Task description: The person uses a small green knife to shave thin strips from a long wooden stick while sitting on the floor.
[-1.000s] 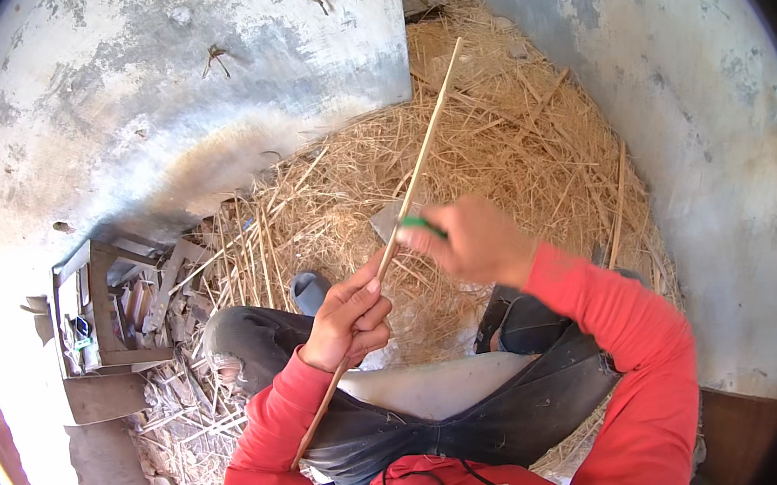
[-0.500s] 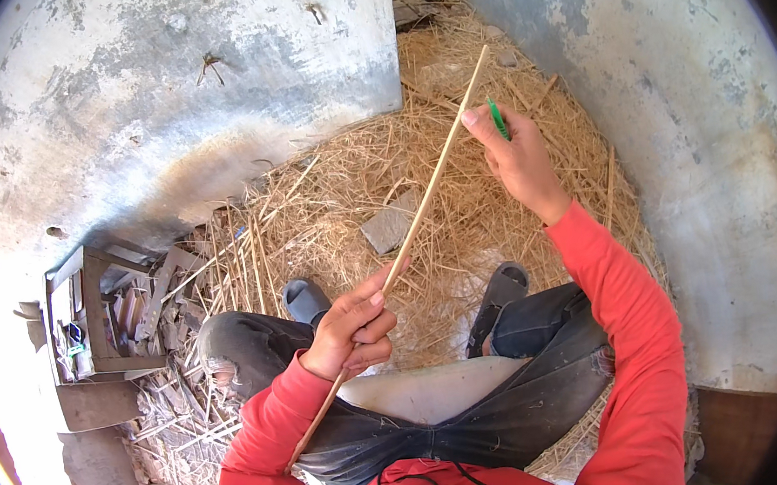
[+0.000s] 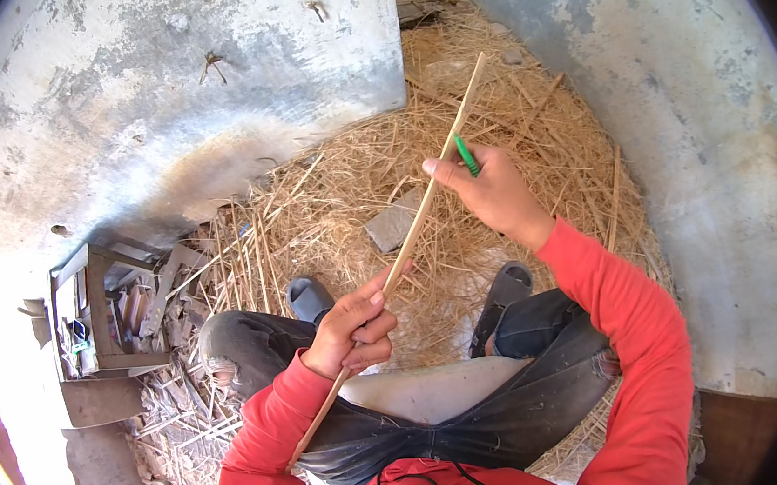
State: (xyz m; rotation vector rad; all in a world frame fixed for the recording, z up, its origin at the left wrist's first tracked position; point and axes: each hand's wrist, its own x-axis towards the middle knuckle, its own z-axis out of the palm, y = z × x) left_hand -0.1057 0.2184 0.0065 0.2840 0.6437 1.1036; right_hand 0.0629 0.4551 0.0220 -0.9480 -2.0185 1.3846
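Note:
A long thin pale stick (image 3: 423, 211) runs diagonally from near my left hip up toward the back wall. My left hand (image 3: 352, 328) grips it at its lower part, above my knee. My right hand (image 3: 493, 193) is out in front, fingers closed on a small green-handled tool (image 3: 465, 155) that is pressed against the stick's upper part. I sit with both legs in dark jeans, my dark sandals (image 3: 308, 297) resting on the straw.
Dry straw (image 3: 525, 108) covers the floor between two grey concrete walls. A flat grey stone (image 3: 393, 225) lies in the straw near my feet. An open wooden box (image 3: 87, 314) with scraps and tools stands to the left, with wood offcuts beside it.
My right hand with the green tool went from the stick's middle out to its far end, then came partway back down. The left hand kept its grip.

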